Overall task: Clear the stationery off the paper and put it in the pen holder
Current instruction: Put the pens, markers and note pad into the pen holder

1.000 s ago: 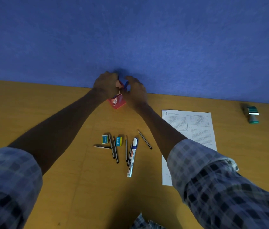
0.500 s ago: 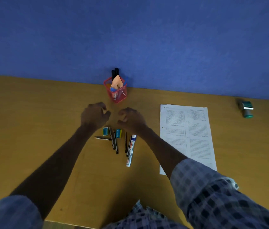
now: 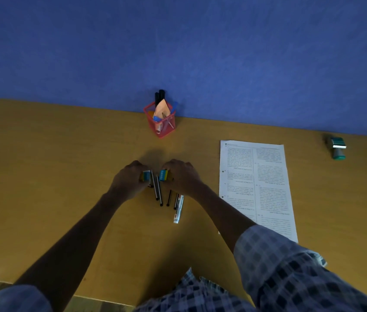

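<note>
At frame centre, left hand point(image 3: 128, 182) and right hand point(image 3: 182, 176) each seemingly pinch an eraser point(image 3: 146, 176); lift both straight to the holder point(image 3: 163, 124).

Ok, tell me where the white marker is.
Head view: the white marker lies on the table, just below the right hand, between the black pens and the printed paper.

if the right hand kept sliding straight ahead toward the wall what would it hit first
Probably the red pen holder. The right hand, fingers on a blue-and-yellow eraser, points roughly at it across bare desk, though it may pass just to the right.
</note>
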Tool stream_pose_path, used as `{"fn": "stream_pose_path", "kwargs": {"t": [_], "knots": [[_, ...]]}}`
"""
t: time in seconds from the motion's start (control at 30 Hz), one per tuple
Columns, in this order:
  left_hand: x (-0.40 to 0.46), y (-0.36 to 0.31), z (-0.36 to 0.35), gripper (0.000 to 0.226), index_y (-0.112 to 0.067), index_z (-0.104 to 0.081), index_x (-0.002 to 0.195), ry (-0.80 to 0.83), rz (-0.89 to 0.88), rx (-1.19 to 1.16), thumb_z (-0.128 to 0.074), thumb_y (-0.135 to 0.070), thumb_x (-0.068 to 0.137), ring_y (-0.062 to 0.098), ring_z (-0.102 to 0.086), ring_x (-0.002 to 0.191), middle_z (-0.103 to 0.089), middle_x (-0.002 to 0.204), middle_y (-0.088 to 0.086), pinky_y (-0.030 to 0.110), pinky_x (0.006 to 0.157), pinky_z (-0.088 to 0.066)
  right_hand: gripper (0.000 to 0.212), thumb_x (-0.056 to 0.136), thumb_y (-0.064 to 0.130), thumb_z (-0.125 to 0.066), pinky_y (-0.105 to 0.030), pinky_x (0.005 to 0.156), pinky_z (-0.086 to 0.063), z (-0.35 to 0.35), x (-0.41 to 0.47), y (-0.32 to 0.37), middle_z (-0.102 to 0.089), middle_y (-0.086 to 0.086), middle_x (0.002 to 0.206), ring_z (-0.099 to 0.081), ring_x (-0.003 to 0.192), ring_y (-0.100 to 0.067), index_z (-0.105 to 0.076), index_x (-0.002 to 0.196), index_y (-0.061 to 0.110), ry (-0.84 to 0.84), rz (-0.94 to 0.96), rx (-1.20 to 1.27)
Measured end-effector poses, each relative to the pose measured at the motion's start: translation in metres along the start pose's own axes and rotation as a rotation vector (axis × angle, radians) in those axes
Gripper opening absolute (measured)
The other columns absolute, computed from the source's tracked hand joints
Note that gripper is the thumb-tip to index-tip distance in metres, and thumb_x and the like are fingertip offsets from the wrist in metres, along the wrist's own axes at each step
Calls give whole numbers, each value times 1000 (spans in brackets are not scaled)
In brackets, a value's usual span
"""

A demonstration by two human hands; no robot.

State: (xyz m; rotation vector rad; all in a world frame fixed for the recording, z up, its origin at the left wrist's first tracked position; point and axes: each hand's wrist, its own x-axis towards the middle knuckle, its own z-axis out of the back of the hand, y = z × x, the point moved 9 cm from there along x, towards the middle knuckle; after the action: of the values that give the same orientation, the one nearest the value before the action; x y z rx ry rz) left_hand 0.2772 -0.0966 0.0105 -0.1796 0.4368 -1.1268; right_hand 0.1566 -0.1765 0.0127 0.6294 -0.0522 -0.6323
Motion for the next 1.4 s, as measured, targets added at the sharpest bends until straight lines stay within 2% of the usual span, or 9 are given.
{"fn": "stream_pose_path", "kwargs": {"t": [0.13,0.3,0.4,0.63,0.77,0.9,1.07,1.2,1.4], "knots": [[4,3,24,40,-18,-66,107,-149,59,-131,-79,-34,72,21,-64,96,-64,109,0,37,76,-55,43,74,26,-80,-36,81,-56,30,10,-12,-68,-4,107,-65,94,-17,-62,111,14,-155,-88,338],[25,-6,77,35,-15,-61,96,-345,12,-411,-84,-14,69,8,-67,68,-69,97,1,24,61,-55,48,72,10,-83,-22,78,-54,80,33,-26,-68,-6,112,-65,100,-15,-59,113,8,-342,-190,694],[43,-18,110,35,-12,-63,101,-446,-53,-488,-82,-11,72,11,-66,75,-68,95,1,17,65,-53,42,73,9,-82,-25,77,-55,109,46,-29,-68,-9,111,-67,97,-19,-60,109,7,-440,-217,794],[91,-39,156,23,-11,-70,105,-569,-91,-344,-69,-15,83,21,-69,89,-73,101,9,25,75,-54,35,74,3,-77,-34,69,-58,147,74,-22,-70,-9,104,-69,87,-18,-62,104,7,-570,-217,619],[110,-52,148,24,-18,-72,106,-452,-67,-144,-61,-22,85,30,-64,95,-71,104,10,40,76,-55,22,77,4,-68,-34,66,-56,141,95,-10,-70,-8,96,-66,86,-26,-62,97,11,-489,-201,313],[122,-57,138,19,-10,-74,92,-363,-37,-87,-61,-20,83,36,-64,90,-70,89,19,37,66,-51,15,81,14,-67,-31,66,-54,135,103,-3,-72,-4,96,-66,87,-23,-68,96,14,-462,-161,155],[133,-55,135,16,-5,-73,88,-353,54,-3,-61,-13,82,42,-63,88,-67,89,25,36,62,-44,13,83,18,-68,-29,66,-54,132,100,-2,-72,-2,97,-67,87,-19,-68,96,14,-482,-119,157],[137,-59,130,30,7,-66,79,-317,-38,46,-52,-16,92,42,-61,83,-59,81,25,34,59,-32,16,84,15,-67,-32,70,-54,125,97,-4,-71,-6,100,-66,90,-22,-67,100,12,-433,-84,181],[121,-57,130,37,3,-62,107,-404,-114,45,-41,-26,100,40,-56,97,-55,107,26,41,70,-45,17,91,21,-64,-32,71,-57,129,75,-10,-70,-9,98,-68,89,-21,-64,101,8,-501,-22,216]]}}
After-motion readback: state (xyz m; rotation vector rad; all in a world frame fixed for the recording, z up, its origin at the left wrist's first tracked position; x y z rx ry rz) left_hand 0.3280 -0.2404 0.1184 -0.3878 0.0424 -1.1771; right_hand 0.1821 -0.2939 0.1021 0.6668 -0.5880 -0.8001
